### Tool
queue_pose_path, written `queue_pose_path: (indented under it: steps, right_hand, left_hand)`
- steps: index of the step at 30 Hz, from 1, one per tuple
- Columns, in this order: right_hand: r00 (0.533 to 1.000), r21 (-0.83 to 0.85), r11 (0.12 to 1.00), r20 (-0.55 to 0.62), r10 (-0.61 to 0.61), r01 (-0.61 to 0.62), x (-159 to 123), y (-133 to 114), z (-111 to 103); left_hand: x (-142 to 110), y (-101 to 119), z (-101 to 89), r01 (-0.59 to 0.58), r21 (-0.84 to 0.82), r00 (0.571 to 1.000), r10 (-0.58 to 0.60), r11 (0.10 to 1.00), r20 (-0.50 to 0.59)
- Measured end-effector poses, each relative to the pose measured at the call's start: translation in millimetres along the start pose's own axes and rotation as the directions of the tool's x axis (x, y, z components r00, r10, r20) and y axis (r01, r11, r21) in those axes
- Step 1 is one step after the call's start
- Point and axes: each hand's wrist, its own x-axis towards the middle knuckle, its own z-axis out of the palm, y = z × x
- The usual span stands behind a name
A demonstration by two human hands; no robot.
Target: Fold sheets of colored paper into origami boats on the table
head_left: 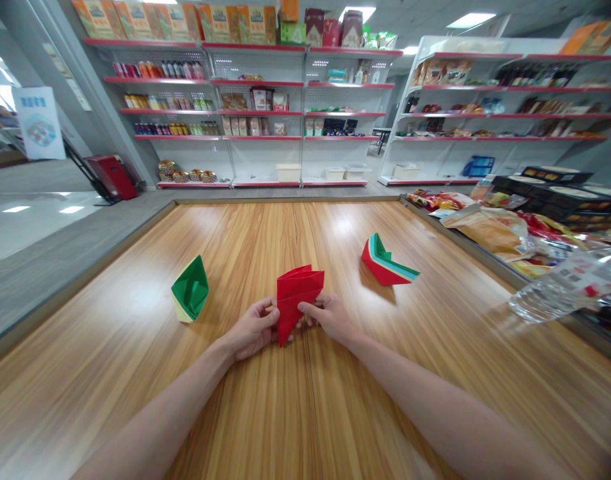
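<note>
A folded red paper piece (299, 293), pointed at the bottom and with open layers along its top, is held upright just above the wooden table (150, 400). My left hand (255, 327) pinches its left edge between thumb and fingers. On the other side, my right hand (330, 317) grips it with the thumb laid across its front; some of the fingers are hidden behind the paper. To the left stands a green and yellow paper boat (191, 290). A paper boat in red, blue and green layers (388, 261) sits to the right, apart from both hands.
Snack packets (495, 230) and black boxes (560, 193) crowd the right side beyond the table's raised edge. A clear plastic bottle (565, 287) lies there, its end reaching over the edge. Stocked shelves (260, 113) stand behind the table, with a red cart (112, 177) at left.
</note>
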Motion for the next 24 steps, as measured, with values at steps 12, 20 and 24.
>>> queue_pose_path:
  steps: [12, 20, 24]
  right_hand:
    - [0.997, -0.046, 0.999, -0.07, -0.021, 0.018, 0.3, -3.5, 0.3]
    - [0.996, -0.14, 0.99, -0.086, -0.032, 0.02, -0.9, 0.7, -1.7]
    - [0.997, -0.151, 0.989, -0.073, -0.011, -0.001, -0.5, 1.7, -1.7]
  left_hand:
    - [8.2, -5.4, -5.1, -0.118, -0.024, 0.961, 0.108, 0.993, -0.256]
    - [12.1, -1.5, -1.7, -0.197, 0.063, 0.891, 0.205, 0.978, -0.404]
    - [13.0, -1.8, -0.1, -0.282, 0.163, 0.828, 0.326, 0.945, -0.456]
